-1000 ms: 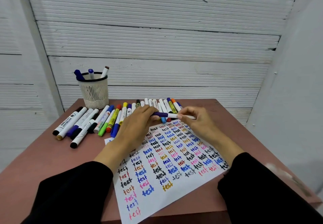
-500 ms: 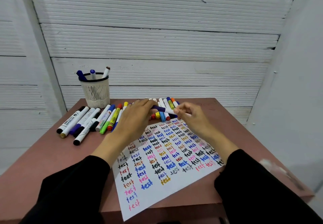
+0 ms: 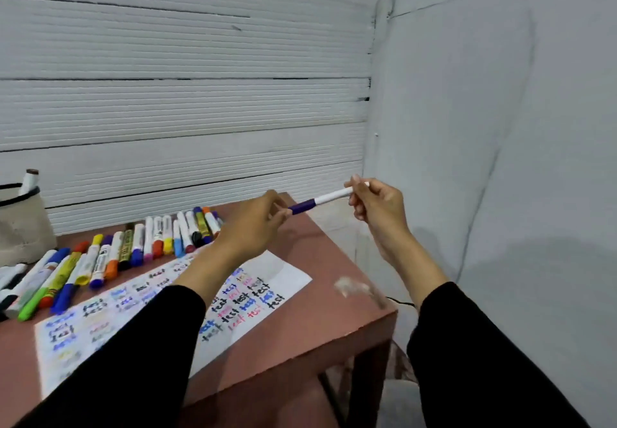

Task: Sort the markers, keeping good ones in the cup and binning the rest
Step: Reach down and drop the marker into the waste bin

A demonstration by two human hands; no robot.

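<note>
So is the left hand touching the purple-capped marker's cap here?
Touching. The head view shows the left hand's fingertips pinching the purple cap end of the marker, with no gap, while the right hand holds the white barrel.

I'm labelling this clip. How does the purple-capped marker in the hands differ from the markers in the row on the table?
The purple-capped marker is lifted in the air beyond the table's corner; the row of markers lies flat beside the test sheet. It is pinched at both ends by the left hand and right hand; the row is untouched. Both kinds are capped.
</note>
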